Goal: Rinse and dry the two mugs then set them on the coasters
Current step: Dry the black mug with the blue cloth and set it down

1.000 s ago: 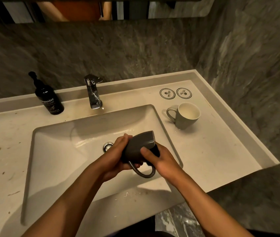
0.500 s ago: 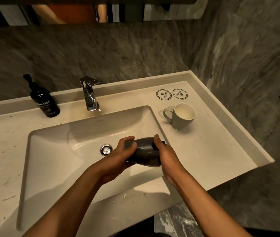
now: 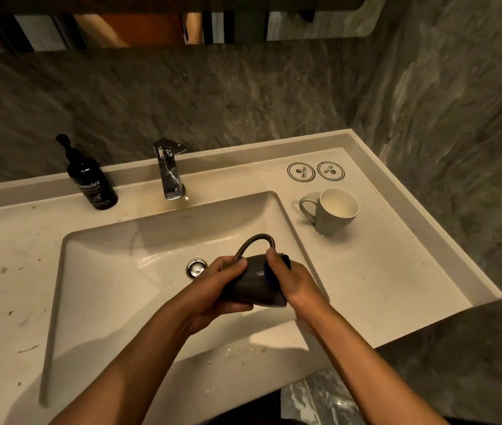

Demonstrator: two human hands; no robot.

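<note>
head | hands (image 3: pixel 255 286) grip dark mug (image 3: pixel 251 285) | mug mouth hidden

Probably hotel bathroom: washbasin (image 3: pixel 96 271), faucet (image 3: pixel 170 173), soap bottle (image 3: pixel 91 179).

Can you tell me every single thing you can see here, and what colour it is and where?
dark mug: 1, dark grey, on its side over the sink, held in both hands
cloth: 1, dark blue, under the right hand against the dark mug
light mug: 1, grey outside and white inside, upright on the counter right of the sink
coasters: 2, white with black rings, side by side behind the light mug, nothing on them
sink: 1, white, middle of the counter
drain: 1, silver, bottom of the sink
tap: 1, silver, behind the sink
soap bottle: 1, black, left of the tap
counter: 1, white
left hand: 1, gripping the dark mug
right hand: 1, pressing the cloth on the dark mug
</note>
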